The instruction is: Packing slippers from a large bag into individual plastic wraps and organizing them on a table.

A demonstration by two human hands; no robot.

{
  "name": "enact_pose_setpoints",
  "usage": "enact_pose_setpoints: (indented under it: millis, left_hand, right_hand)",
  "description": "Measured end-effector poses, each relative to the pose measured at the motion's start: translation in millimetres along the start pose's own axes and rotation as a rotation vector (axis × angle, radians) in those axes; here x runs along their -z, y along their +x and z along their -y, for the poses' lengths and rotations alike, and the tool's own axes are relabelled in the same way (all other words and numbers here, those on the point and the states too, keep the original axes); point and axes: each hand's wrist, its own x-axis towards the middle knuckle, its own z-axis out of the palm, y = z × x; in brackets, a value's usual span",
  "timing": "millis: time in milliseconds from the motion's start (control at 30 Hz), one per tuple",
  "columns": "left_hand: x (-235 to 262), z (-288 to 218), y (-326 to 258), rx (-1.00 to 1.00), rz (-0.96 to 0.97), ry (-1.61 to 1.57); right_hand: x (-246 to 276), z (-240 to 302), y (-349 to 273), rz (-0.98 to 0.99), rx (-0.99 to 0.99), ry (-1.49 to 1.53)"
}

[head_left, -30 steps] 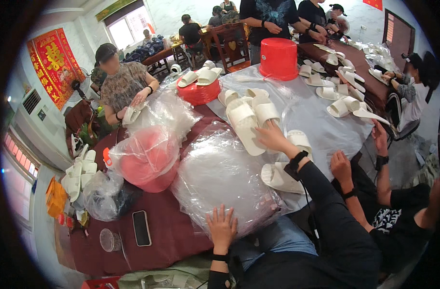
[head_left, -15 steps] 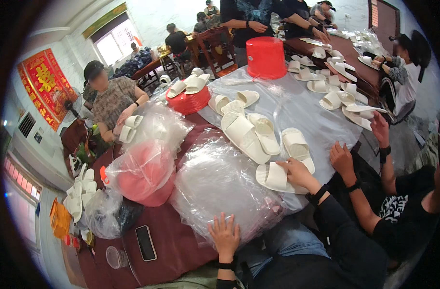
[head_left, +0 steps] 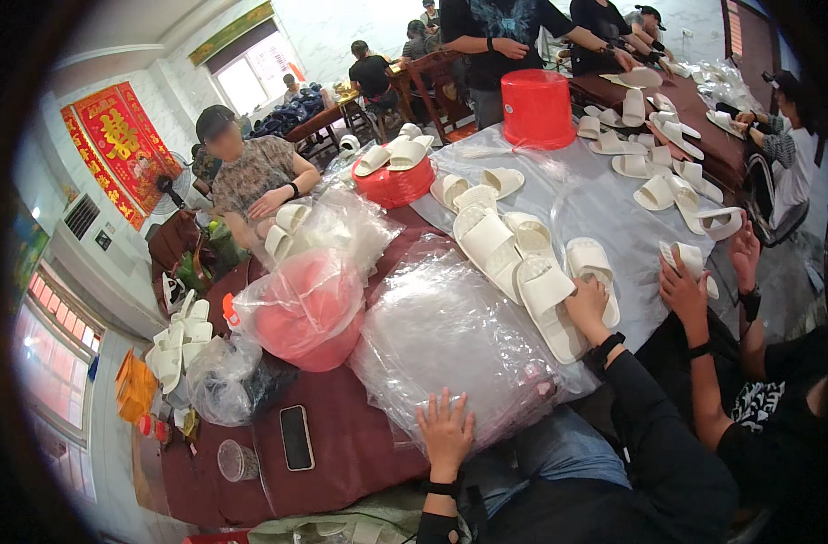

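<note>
My left hand (head_left: pixel 445 432) lies flat with spread fingers on the near edge of a stack of clear plastic bags (head_left: pixel 450 340). My right hand (head_left: pixel 588 308) holds a white open-toed slipper (head_left: pixel 544 283) by its side; the fingertips are partly hidden by its strap. This slipper is turned toe away from me, its strap overlapping the ones behind it. Just right of my fingers lies another white slipper (head_left: pixel 590 258). Farther off, several more white slippers (head_left: pixel 484 238) lie in a row on the plastic-covered table.
A pink tub in plastic (head_left: pixel 307 317), a phone (head_left: pixel 296 437) and a clear cup (head_left: pixel 237 461) are on the left. An upturned red bucket (head_left: pixel 536 109) and a red basin (head_left: pixel 396 184) stand farther back. On my right, a co-worker's hands (head_left: pixel 686 288) handle slippers.
The slipper in my right hand has swung from lying sideways to pointing away, beside the others. My left hand stays on the bags. The co-worker's nearer hand now holds a slipper.
</note>
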Motion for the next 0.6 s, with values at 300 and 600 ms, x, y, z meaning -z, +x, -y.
enact_pose_setpoints:
  millis: [300,600]
  left_hand:
    - [3.2,-3.4,-0.4,0.001,-0.018,-0.011]
    - [1.1,-2.9,0.1,-0.009,-0.030,-0.010]
  right_hand:
    - [-31.8,-35.7,22.1,0.231,-0.192,0.812]
    - [-16.6,-48.7,24.8,0.091,-0.125,1.239]
